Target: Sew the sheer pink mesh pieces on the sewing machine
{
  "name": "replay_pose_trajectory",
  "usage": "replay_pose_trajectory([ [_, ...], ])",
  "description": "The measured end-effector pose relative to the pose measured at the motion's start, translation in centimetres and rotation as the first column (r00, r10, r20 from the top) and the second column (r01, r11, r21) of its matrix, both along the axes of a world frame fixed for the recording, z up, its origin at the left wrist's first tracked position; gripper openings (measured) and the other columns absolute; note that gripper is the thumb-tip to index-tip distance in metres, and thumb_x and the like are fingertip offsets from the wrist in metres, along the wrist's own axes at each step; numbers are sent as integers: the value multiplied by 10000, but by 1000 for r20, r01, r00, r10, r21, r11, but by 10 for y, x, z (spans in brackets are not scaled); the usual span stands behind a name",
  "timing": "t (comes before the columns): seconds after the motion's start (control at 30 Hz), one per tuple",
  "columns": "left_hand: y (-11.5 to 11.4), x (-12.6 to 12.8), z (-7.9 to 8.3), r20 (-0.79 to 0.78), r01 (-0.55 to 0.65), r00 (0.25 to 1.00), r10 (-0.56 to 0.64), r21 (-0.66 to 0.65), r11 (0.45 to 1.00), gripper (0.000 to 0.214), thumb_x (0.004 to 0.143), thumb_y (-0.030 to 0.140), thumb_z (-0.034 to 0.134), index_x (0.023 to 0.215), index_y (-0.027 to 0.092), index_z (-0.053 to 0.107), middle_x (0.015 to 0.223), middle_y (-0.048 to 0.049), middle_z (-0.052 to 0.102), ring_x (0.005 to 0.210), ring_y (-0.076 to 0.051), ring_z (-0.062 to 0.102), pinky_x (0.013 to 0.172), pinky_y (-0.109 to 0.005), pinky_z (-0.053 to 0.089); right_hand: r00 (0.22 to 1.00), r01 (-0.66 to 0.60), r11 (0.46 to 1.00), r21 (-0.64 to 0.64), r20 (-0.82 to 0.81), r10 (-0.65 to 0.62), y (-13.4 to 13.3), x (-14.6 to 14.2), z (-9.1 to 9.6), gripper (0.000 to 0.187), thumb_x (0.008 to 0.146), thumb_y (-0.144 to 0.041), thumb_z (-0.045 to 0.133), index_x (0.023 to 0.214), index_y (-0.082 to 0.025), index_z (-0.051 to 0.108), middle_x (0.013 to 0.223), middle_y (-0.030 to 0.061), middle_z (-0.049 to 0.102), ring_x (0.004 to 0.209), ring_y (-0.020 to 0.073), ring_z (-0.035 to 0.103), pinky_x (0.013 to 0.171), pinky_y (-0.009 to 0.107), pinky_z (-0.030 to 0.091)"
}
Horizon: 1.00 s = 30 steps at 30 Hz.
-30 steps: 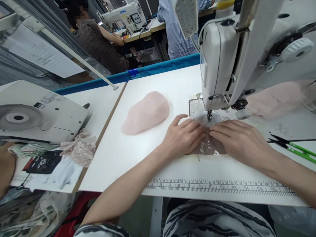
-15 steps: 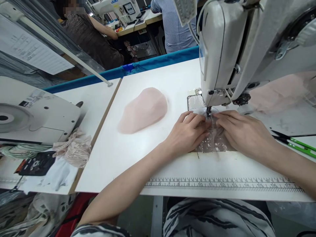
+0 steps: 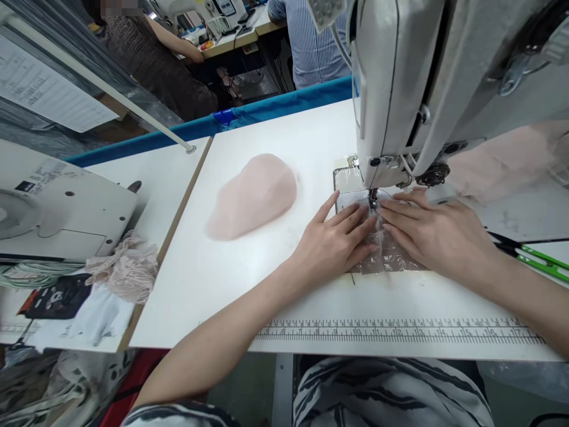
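Both my hands lie on the bed of a sewing machine (image 3: pixel 391 89), one on each side of its presser foot (image 3: pixel 373 197). My left hand (image 3: pixel 333 242) rests flat, fingers spread, the fingertips just left of the foot. Fingers stretched out and lying flat, my right hand (image 3: pixel 440 228) reaches in from the right. Between them is a thin, see-through piece of fabric (image 3: pixel 380 237), hard to tell from the shiny clear film (image 3: pixel 391 261) on the bed. The fingers partly cover it. A sheer pink fabric piece (image 3: pixel 255 198) lies on the white table to the left.
More pink fabric (image 3: pixel 502 160) lies behind the machine at right. Green-handled thread snips (image 3: pixel 540 261) are beside my right forearm. A printed ruler (image 3: pixel 400 331) runs along the table's front edge. At left stands another machine (image 3: pixel 57 207), with cord bundles (image 3: pixel 128 270) nearby. Two people sit beyond.
My left hand's fingers have spread and flattened, the index finger stretching out. The right hand's fingers have straightened toward the presser foot. The whole view has shifted slightly.
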<state>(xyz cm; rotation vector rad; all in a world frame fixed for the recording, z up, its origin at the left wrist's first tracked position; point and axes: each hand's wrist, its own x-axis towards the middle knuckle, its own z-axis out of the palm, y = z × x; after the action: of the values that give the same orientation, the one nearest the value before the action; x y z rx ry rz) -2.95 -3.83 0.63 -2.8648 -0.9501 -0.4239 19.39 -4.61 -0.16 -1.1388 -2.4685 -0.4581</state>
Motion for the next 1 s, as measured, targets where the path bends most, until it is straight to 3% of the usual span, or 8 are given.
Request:
replay_pose_trajectory([
  [0.37, 0, 0, -4, 4, 10, 1000, -10, 50, 999, 458, 1031, 419, 445, 1311, 98, 611, 1304, -143, 666, 1269, -264, 607, 1219, -552, 312, 1000, -24, 999, 41, -15, 25, 3, -1, -3, 322, 1001, -212, 458, 1128, -84, 725, 1071, 92, 764, 911, 236, 698, 876, 382, 491],
  [0.53, 0, -1, -4, -3, -2, 1000, 2, 46, 999, 455, 1035, 429, 432, 1318, 118, 606, 1312, -134, 662, 1276, -259, 603, 1210, -562, 321, 1000, 14, 999, 32, 11, -14, 2, -1, -5, 314, 999, -219, 455, 1150, -135, 718, 1085, 69, 763, 922, 226, 677, 893, 376, 459],
  [0.83, -2, -1, -7, 24, -3, 1000, 1, 73, 997, 497, 1021, 465, 449, 1320, 96, 598, 1313, -158, 657, 1275, -272, 602, 1212, -572, 307, 999, -39, 996, 79, 5, 39, 1, 1, -4, 278, 970, -196, 511, 1118, -90, 721, 1090, 112, 757, 895, 230, 685, 943, 390, 445],
  [0.9, -3, -3, -6, 47, 38, 998, -43, 116, 993, 583, 990, 548, 472, 1313, 80, 598, 1303, -169, 660, 1257, -288, 613, 1206, -585, 307, 996, -77, 993, 94, -29, 80, 0, 2, -2, 252, 961, -169, 514, 1076, -101, 728, 1092, 103, 757, 923, 228, 689, 934, 383, 460],
  [1.0, -4, -8, -2, 54, 199, 976, -210, 169, 965, 674, 942, 646, 488, 1276, 75, 615, 1271, -151, 684, 1206, -268, 648, 1180, -530, 383, 983, -163, 982, 97, -63, 170, -4, 3, 2, 229, 944, -108, 507, 972, -137, 732, 1056, 75, 762, 927, 205, 690, 890, 343, 485],
])
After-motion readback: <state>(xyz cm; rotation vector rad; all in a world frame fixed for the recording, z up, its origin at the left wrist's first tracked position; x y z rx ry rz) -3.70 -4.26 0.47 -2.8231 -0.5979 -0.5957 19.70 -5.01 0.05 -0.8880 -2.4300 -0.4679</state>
